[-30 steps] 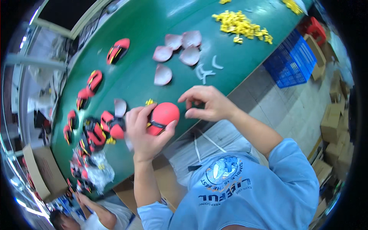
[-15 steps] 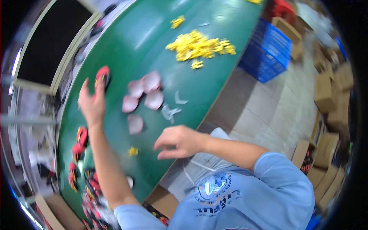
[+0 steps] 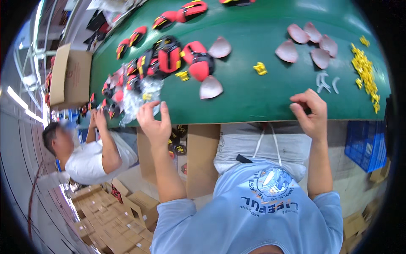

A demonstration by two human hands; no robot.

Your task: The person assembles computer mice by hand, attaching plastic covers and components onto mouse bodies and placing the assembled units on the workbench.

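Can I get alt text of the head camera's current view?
A person's left hand and right hand, both seemingly empty, are at the near edge of a green table. On it lie red-and-black parts, pale pink shells, white curved strips and yellow pieces.

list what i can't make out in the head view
In the head view:
Right hand: curled fingers hide most of its palm, so anything small there can't be told.
Yellow pieces: too small and heaped to count.
Red-and-black piece: cut off by the top edge.
Clear plastic: blur hides what lies under it.
Blue basket: the table hides part of it.
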